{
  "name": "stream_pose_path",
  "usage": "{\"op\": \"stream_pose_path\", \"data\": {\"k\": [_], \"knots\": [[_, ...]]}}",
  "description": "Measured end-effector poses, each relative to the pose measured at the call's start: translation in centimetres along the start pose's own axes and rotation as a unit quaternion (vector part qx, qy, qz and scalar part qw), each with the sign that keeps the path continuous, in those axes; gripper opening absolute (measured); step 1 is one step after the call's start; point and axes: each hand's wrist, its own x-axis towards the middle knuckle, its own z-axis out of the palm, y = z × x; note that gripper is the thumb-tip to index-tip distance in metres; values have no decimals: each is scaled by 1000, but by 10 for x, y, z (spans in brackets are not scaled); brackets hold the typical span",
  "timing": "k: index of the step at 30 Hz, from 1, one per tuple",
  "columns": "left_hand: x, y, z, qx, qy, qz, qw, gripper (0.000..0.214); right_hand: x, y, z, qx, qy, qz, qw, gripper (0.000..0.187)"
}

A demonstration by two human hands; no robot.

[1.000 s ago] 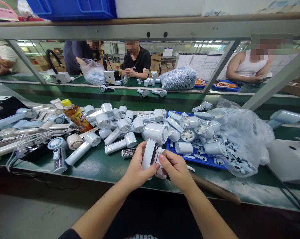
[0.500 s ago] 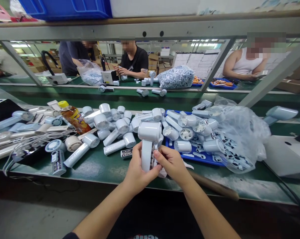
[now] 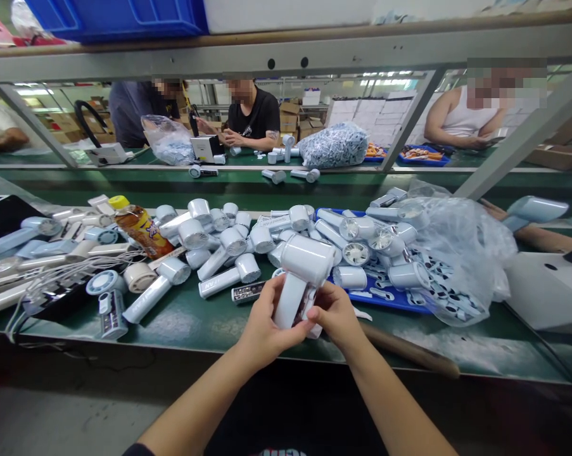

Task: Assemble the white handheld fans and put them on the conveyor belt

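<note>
I hold a white handheld fan (image 3: 301, 267) upright over the near edge of the green bench (image 3: 190, 320). My left hand (image 3: 263, 326) wraps round its handle from the left. My right hand (image 3: 336, 315) pinches the handle's right side, where a dark opening shows. Behind the fan lies a heap of several white fans (image 3: 219, 244), and a blue tray (image 3: 385, 297) with more fans sits to the right.
An orange drink bottle (image 3: 140, 228) lies left of the heap. A clear bag of small parts (image 3: 457, 259) rests on the tray's right end. A wooden stick (image 3: 409, 351) lies along the bench edge. Other people sit at the far bench beyond a metal frame (image 3: 286, 57).
The fan in my hands has tilted, its head now leaning right and slightly lower. My hands have stayed on the handle.
</note>
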Motion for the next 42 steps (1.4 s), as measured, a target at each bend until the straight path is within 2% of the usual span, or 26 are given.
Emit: {"op": "stream_pose_path", "data": {"k": [3, 6, 9, 13, 17, 21, 26, 30, 34, 38, 42], "knots": [[1, -2, -2, 2, -22, 29, 999, 58, -4, -5, -3, -1, 16, -28, 999, 62], [0, -3, 0, -14, -26, 42, 999, 58, -5, -8, -6, -12, -50, -14, 999, 66], [-3, -4, 4, -37, -4, 49, 998, 56, -6, -9, -8, 3, -107, 7, 994, 65], [-6, -2, 4, -81, -2, 0, 997, 50, -5, -8, -7, -24, -126, 0, 992, 58], [-2, 12, -5, -38, -42, -33, 998, 56, -2, -8, -6, -77, -99, -28, 992, 47], [9, 26, -14, -27, -108, -50, 992, 54, 2, -17, -7, -186, -81, -50, 978, 47], [24, 19, -18, -59, -106, -54, 991, 59, 8, -30, -8, -323, -42, -48, 944, 36], [45, 6, -29, 5, -125, -67, 990, 73, 26, -34, -7, -345, -84, -27, 934, 34], [80, 9, -43, 93, -131, -65, 985, 73, 56, -41, -8, -356, -93, 10, 930, 31], [105, 22, -48, 80, -133, -82, 984, 68, 80, -50, -8, -352, -65, 6, 934, 31], [109, 21, -44, 55, -141, -89, 984, 62, 82, -43, -12, -331, -16, -30, 943, 27]]}}
